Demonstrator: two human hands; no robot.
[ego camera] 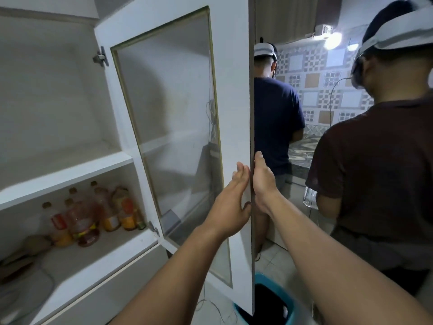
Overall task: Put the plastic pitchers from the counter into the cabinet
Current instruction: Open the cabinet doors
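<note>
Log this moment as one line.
white glass-panelled cabinet door: open | left hand: flat on door face | right hand: on door edge | pitchers: unseen

Bottles, a bin and two people

Some bottles [93, 214] with orange and yellow drink stood close together at the back of the lower shelf. A blue bin [269, 303] sat on the floor. One person in a dark blue shirt [274, 118] and one in a brown shirt [375, 165] stood with their backs turned.
</note>
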